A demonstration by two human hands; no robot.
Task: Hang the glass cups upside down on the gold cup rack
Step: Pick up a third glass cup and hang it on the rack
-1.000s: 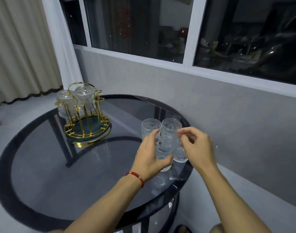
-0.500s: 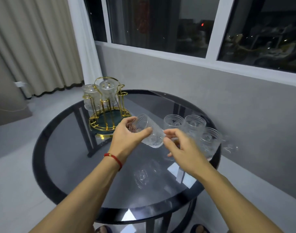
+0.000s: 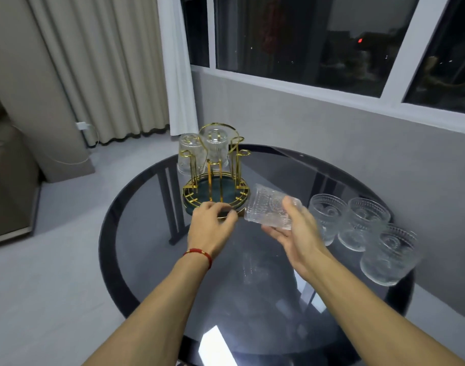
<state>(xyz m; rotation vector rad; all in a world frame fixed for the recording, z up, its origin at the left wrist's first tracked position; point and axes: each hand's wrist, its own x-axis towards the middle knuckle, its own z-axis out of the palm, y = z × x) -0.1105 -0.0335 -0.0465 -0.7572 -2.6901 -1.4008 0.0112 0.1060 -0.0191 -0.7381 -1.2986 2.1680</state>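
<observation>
The gold cup rack (image 3: 216,178) stands on a round dark glass table (image 3: 157,202), with two glass cups (image 3: 215,146) hung upside down on its far pegs. My right hand (image 3: 292,228) holds an embossed glass cup (image 3: 268,207) tipped on its side, mouth toward the rack. My left hand (image 3: 212,223) grips the near rim of the rack's dark green base. Three more glass cups (image 3: 363,225) stand upright in a row at the table's right edge.
A grey wall with a dark window runs behind the table. Curtains hang at the left, with a sofa edge (image 3: 7,180) and a wall plug (image 3: 82,126) with its cable near the floor.
The cup passed from my left hand to my right hand and moved toward the rack. My left hand went forward and took hold of the rack's base. The view swung left.
</observation>
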